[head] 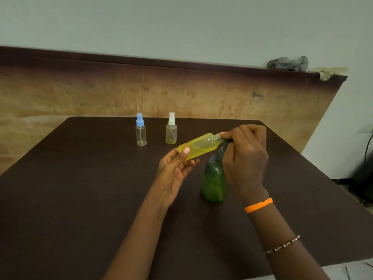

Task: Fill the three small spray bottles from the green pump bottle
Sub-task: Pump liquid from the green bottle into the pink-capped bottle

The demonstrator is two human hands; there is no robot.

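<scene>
My left hand [176, 171] grips the base of a small yellow spray bottle [198, 146], tilted nearly flat with its uncapped neck pointing right. That neck meets the nozzle of the green pump bottle [213, 180], which stands upright on the dark table [80, 199]. My right hand [245, 156] curls over the pump head and hides most of it. Two more small clear spray bottles stand upright farther back: one with a blue cap [140, 130] and one with a white cap [171, 128], which holds some yellowish liquid.
A worn brown board [80, 93] leans against the wall behind the table. Crumpled grey and pale cloths [288, 63] lie on its top right edge. A dark object and a cable [366, 146] stand at the far right, beyond the table's edge.
</scene>
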